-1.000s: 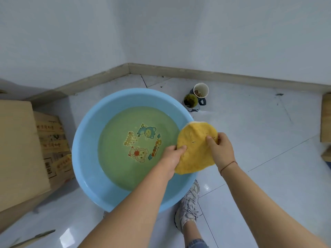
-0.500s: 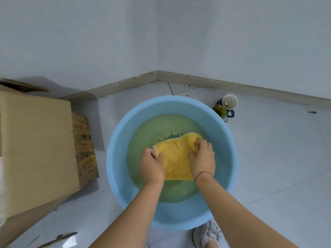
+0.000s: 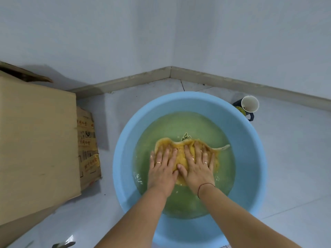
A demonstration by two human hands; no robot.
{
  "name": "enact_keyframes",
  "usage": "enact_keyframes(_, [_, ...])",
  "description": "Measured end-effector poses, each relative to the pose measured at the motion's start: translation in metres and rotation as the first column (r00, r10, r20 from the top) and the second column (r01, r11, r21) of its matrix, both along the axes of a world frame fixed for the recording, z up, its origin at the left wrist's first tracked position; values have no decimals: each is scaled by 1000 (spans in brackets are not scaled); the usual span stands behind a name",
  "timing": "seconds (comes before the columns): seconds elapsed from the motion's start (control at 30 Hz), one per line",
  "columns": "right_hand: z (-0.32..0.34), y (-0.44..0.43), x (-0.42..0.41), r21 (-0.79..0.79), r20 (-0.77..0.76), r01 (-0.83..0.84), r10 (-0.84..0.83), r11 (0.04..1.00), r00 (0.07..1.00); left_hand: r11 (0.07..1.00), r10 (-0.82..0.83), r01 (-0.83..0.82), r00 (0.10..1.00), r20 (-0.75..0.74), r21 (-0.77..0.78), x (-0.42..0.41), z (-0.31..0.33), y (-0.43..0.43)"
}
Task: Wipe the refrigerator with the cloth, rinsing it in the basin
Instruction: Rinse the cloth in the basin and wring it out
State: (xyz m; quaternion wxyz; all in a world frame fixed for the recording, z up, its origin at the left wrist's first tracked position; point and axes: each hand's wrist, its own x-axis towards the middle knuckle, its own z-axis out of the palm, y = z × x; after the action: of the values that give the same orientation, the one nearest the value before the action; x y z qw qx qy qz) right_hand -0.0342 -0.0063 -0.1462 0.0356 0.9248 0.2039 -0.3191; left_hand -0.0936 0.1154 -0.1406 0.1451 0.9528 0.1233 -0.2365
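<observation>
both hands, left hand (image 3: pixel 162 173) and right hand (image 3: pixel 198 171), press flat with fingers spread wide on the yellow cloth (image 3: pixel 180 151) under them, in the blue basin (image 3: pixel 125 158) water

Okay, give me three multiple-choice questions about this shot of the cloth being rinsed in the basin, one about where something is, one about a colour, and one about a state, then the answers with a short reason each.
1. Where does the white cup stand?
A. On the floor beyond the basin's far right rim
B. Inside the basin
C. On top of the cardboard box

2. What colour is the basin?
A. Red
B. Light blue
C. Black

3. What state is the cloth in?
A. Hanging dry over the basin rim
B. Folded on the floor
C. Pressed underwater by both flat hands

Answers: 1 A, the white cup sits on the floor tiles just outside the rim. 2 B, the basin wall is light blue around greenish water. 3 C, the yellow cloth lies submerged with the left hand and right hand spread open on top of it.
</observation>
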Motion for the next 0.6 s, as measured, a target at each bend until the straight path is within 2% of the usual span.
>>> enact_keyframes(0.07, [2,-3,4,13,-18,3,-3,1000,1000,1000,21,-22,999,-49,-5,1,-1,-1])
enact_keyframes(0.2, [14,-5,0,57,54,-16,13,998,998,997,72,-72,997,-4,-1,5,19,-3])
enact_keyframes(0.27, [21,-10,-1,69,4,-83,83,994,997,995,101,-100,994,33,-28,5,22,0])
enact_keyframes(0.33, [32,-19,-2,81,-116,-101,110,992,987,988,145,-142,987,67,-58,10,36,5])
enact_keyframes(0.4, [41,-23,-3,123,-120,-87,101,989,988,991,112,-95,976,189,-99,12,49,4])
enact_keyframes(0.5, [60,-16,-2,290,-68,30,-11,956,998,990,40,22,900,435,-137,12,81,-7])
enact_keyframes(0.57, [73,-7,3,480,-121,212,-175,851,977,985,58,31,870,490,-172,15,106,-12])
enact_keyframes(0.6, [81,-2,7,531,-222,347,-268,774,938,976,110,1,861,496,-218,16,115,-11])
